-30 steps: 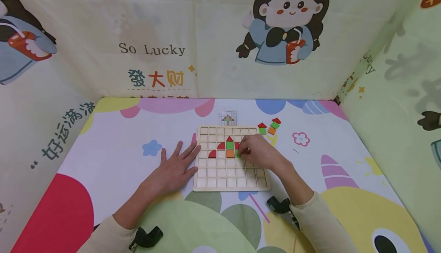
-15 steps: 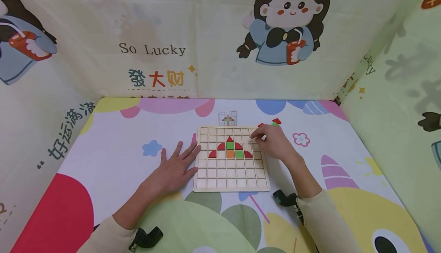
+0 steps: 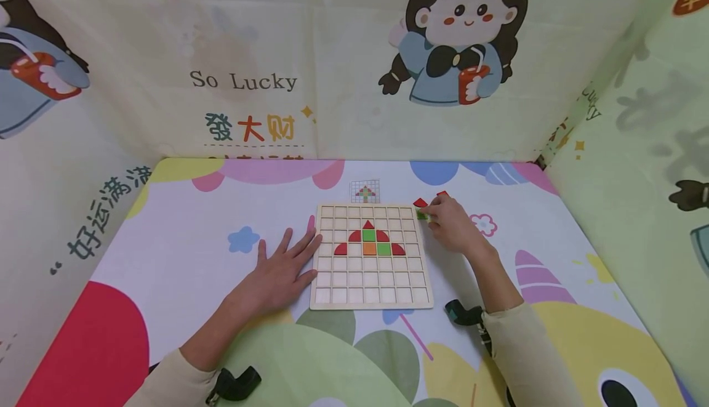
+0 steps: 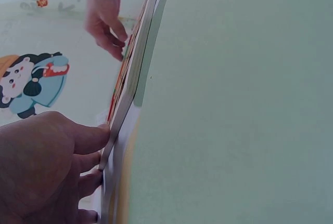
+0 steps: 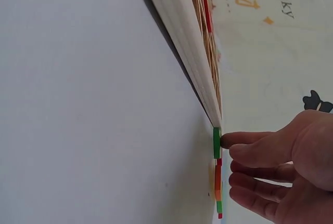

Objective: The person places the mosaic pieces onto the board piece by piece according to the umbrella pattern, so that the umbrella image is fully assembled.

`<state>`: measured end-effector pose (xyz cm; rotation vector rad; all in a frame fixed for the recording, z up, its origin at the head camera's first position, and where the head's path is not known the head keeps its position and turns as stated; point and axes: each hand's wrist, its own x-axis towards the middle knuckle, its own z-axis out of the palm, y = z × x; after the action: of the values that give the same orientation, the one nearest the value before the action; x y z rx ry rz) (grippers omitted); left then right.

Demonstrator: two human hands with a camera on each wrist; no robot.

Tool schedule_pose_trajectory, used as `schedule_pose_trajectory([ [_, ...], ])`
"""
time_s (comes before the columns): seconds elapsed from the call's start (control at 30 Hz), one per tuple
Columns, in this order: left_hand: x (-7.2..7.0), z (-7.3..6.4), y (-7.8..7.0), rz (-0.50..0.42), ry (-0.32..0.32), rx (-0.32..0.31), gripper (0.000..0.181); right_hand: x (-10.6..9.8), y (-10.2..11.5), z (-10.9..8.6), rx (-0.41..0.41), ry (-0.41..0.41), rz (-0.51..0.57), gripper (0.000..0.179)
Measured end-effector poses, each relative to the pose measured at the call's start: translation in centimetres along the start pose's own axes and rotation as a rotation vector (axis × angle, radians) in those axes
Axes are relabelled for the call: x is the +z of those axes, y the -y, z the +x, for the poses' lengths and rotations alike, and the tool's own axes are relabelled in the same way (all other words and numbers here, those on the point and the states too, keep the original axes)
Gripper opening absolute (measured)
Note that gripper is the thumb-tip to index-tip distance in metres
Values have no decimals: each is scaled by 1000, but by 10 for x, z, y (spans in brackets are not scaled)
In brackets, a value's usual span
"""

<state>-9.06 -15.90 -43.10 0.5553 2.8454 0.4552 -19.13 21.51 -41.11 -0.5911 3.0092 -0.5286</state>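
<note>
A wooden grid board (image 3: 372, 297) lies on the table with a small pattern of tiles in its cells: a red triangle (image 3: 368, 225), green squares (image 3: 384, 249), an orange square (image 3: 368, 249) and rounded red pieces (image 3: 340, 249). My left hand (image 3: 279, 278), fingers spread, rests along the board's left edge. Off the far right corner, my right hand (image 3: 453, 227) touches a loose green square tile (image 5: 216, 142) with its index fingertip; the thumb stays off the tile. A red loose tile (image 3: 421, 202) sits just behind. Beyond, an orange tile (image 5: 218, 180) shows in the right wrist view.
A small printed pattern card (image 3: 365, 191) lies behind the board. Another red tile (image 3: 442, 194) shows past the right hand, which partly hides the loose pieces. A patterned cloth wall (image 3: 332, 37) rises at the table's back edge.
My right hand has left the green tile in the board's grid and moved right and away to the loose tiles. My left hand has stayed in place.
</note>
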Motion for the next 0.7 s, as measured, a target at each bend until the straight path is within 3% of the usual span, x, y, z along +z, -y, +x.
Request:
schedule_pose_trajectory([
  [0.37,0,0,0,3,-7,-1,70,0,6,-2,166,-9,104,24],
  [0.7,0,0,0,2,-1,-2,70,1,3,-3,141,-20,147,18],
])
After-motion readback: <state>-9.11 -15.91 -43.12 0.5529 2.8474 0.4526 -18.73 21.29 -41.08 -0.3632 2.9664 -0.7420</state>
